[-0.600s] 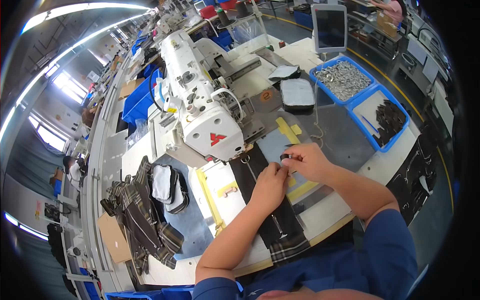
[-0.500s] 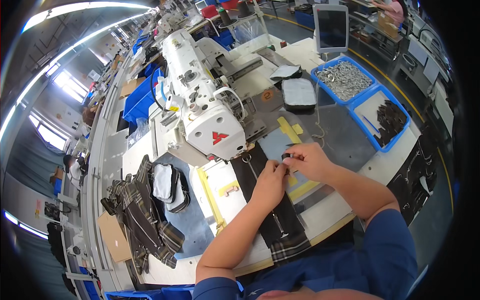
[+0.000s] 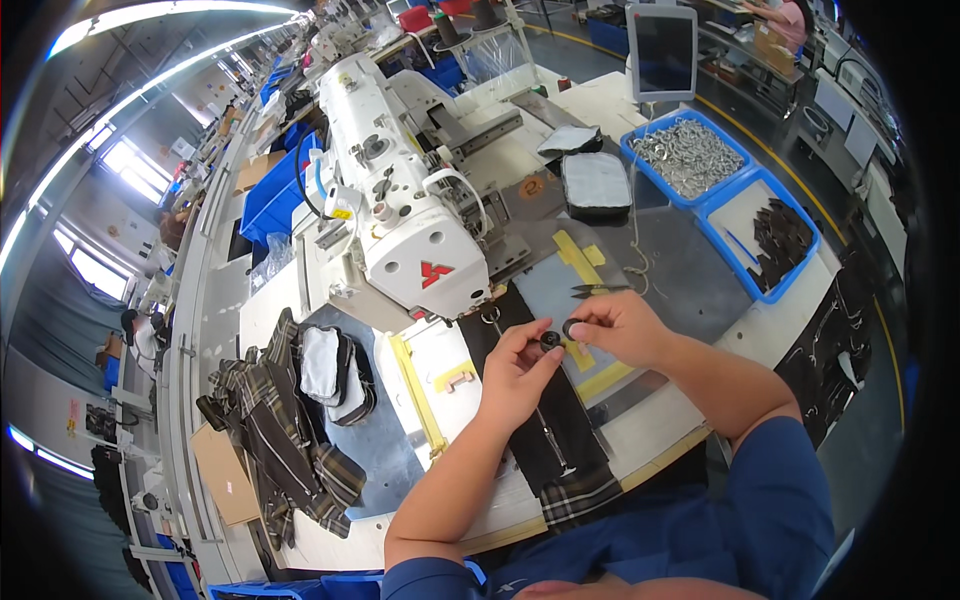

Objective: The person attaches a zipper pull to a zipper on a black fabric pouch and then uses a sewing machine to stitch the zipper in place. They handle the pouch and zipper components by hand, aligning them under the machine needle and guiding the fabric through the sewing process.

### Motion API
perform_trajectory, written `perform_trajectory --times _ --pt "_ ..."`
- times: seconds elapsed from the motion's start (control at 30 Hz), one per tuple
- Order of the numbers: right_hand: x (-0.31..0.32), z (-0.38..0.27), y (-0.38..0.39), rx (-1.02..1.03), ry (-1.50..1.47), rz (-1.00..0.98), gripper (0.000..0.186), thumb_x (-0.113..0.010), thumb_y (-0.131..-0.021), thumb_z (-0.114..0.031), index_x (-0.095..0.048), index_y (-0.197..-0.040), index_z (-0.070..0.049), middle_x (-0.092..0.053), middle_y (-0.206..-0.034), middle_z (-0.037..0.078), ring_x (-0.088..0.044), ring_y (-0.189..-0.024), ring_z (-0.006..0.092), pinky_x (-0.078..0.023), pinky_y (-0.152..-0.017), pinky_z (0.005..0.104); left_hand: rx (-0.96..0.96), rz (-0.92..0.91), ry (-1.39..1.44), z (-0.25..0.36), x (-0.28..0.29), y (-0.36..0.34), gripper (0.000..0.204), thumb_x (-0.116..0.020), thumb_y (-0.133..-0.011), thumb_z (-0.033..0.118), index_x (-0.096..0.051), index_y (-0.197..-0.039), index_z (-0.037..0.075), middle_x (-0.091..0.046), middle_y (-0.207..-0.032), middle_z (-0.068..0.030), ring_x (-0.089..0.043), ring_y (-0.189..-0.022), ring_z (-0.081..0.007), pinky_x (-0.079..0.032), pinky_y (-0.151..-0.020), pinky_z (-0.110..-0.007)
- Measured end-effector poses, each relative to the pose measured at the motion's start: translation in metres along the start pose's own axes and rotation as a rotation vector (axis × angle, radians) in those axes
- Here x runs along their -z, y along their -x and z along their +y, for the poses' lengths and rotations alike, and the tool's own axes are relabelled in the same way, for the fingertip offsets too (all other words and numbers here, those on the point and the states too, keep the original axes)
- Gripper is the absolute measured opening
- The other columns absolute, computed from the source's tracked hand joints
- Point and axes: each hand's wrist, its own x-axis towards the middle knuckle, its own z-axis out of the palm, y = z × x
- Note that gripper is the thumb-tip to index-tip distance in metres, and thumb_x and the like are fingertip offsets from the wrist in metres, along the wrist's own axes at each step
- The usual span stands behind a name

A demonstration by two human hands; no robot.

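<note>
Between thumb and fingertips of my left hand (image 3: 515, 375) is a small dark round bobbin case (image 3: 550, 341), its ringed face showing. A thumb's width to the right, my right hand (image 3: 625, 328) pinches a dark disc-like bobbin (image 3: 571, 327); the two parts are apart. Dark pointed thread snips (image 3: 600, 289) show past the knuckles of my right hand; whether it grips them is hidden. Both hands are above a black fabric strip (image 3: 515, 345) with a metal ring and a plaid end. Just beyond it stands the white sewing machine head (image 3: 425, 265).
Plaid and black straps (image 3: 280, 440) and white-topped black pouches (image 3: 325, 365) lie left. Farther right are a blue tray of metal hooks (image 3: 645, 150), a blue tray of dark pieces (image 3: 720, 225) and a screen (image 3: 662, 55). Yellow tape (image 3: 605, 380) marks the worktop.
My hands, close together before, have moved apart, the left one leftward and slightly down. The bobbin case and bobbin now show separately. More of the snips is visible.
</note>
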Motion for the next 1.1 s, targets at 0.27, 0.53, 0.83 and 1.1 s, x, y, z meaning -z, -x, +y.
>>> perform_trajectory --times 0.27,0.53,0.83,1.1 --pt "-0.005 0.000 0.001 -0.038 0.050 -0.087 0.026 -0.072 -0.102 -0.027 -0.074 -0.098 -0.001 -0.066 -0.079 -0.001 -0.055 -0.072 0.0049 -0.045 -0.065 0.0256 0.115 0.007 -0.073 0.001 -0.004 0.005 0.035 -0.079 -0.092 -0.004 -0.060 -0.121 0.002 -0.064 -0.098 0.0012 -0.062 -0.085 -0.0045 -0.052 -0.077 -0.020" --pt "-0.007 0.005 0.002 -0.028 0.066 -0.140 0.026 -0.073 -0.101 -0.027 -0.071 -0.093 -0.002 -0.063 -0.076 -0.003 -0.051 -0.070 0.0044 -0.042 -0.062 0.0258 0.108 -0.034 -0.201 0.013 -0.006 0.011 0.036 -0.080 -0.091 -0.002 -0.063 -0.123 0.002 -0.066 -0.101 -0.0001 -0.066 -0.089 -0.0058 -0.054 -0.077 -0.021" --pt "-0.004 0.004 0.002 -0.031 0.002 -0.152 0.026 -0.078 -0.098 -0.025 -0.067 -0.088 -0.003 -0.060 -0.073 -0.004 -0.048 -0.067 0.0037 -0.038 -0.059 0.0250 -0.078 -0.119 -0.063 0.013 -0.005 0.012 0.039 -0.077 -0.094 -0.002 -0.067 -0.132 -0.002 -0.060 -0.123 -0.0068 -0.068 -0.094 -0.0089 -0.054 -0.081 -0.022" --pt "-0.002 0.007 0.001 -0.056 -0.069 -0.184 0.029 -0.083 -0.094 -0.028 -0.068 -0.086 -0.005 -0.056 -0.072 -0.006 -0.045 -0.067 0.0036 -0.036 -0.059 0.0237 -0.117 -0.144 -0.095 0.010 -0.001 0.013 0.039 -0.080 -0.091 -0.003 -0.067 -0.128 0.000 -0.060 -0.122 -0.0064 -0.065 -0.091 -0.0079 -0.054 -0.081 -0.022"
